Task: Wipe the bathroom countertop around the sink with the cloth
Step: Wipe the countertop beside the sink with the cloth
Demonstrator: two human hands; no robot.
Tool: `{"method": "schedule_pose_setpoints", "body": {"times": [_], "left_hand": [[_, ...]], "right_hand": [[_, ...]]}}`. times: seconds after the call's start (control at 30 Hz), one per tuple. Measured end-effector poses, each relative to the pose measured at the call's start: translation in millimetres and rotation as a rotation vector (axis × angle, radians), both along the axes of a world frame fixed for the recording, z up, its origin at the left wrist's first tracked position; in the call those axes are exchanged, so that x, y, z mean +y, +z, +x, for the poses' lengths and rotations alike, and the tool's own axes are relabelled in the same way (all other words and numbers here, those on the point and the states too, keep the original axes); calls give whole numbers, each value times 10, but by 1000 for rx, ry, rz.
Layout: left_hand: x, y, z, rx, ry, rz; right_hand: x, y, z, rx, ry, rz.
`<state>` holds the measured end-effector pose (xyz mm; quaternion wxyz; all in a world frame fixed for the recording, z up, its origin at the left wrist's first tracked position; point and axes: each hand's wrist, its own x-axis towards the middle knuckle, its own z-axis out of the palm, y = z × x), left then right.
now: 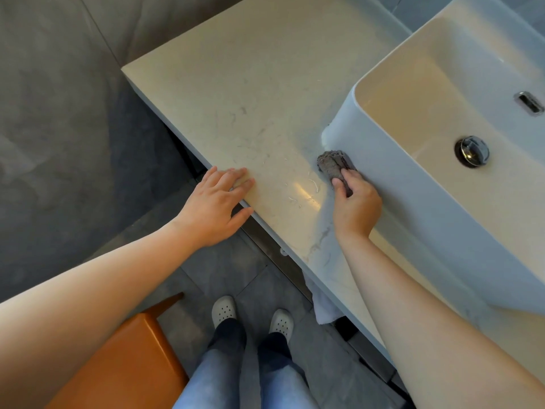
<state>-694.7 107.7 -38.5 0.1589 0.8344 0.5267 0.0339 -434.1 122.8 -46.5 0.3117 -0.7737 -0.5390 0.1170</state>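
1. Bathroom, viewed from above: a grey tiled floor (59, 143) is filling the left and near side, and a pale stone-look worktop (236, 84) is running from far left to near right.
2. White sink (413, 202) is sitting on top of the right part of the worktop. Its metal drain plug (471, 151) is showing in the basin, with an overflow slot (529, 102) on the far right wall.
3. Grey cloth (331, 163) is lying bunched on the worktop, pressed against the sink's outer left wall near its base.
4. Right hand (355, 205) is gripping the near end of the cloth, fingers curled round it and thumb (337, 183) lying on top. The far end of the cloth is sticking out past the hand.
5. Left hand (216, 202) is resting on the near edge of the worktop, well to the left of the cloth. Its fingers (236, 174) are lying straight and slightly spread, released, holding nothing, and the thumb is hanging just below the edge.
6. Thin wet streaks (312, 184) and a patch of glare are showing on the worktop between the two hands.
7. Both bare forearms are reaching in from the near side.
8. Orange seat (126, 358) is standing on the floor at near left.
9. Person is wearing white perforated clogs (224, 311) and blue jeans (212, 376), standing just near of the worktop edge.
10. White towel (323, 308) is hanging under the worktop's near edge, just left of the right forearm.
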Motion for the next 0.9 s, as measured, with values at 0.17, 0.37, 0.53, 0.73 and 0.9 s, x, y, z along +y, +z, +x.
{"method": "schedule_pose_setpoints", "body": {"times": [0.17,0.37,0.53,0.73,0.9], "left_hand": [[122,39,9,-25,55,35],[319,0,-148,3,94,-15],[362,0,-231,7,67,0],[373,10,-267,16,44,-8],[375,-2,-271,28,41,-7]], "right_hand": [[106,7,-107,11,57,0],[-14,-23,-249,56,27,15],[-471,18,-546,65,137,-18],[-824,280,-713,392,248,-236],[-485,540,-497,464,43,-95]]}}
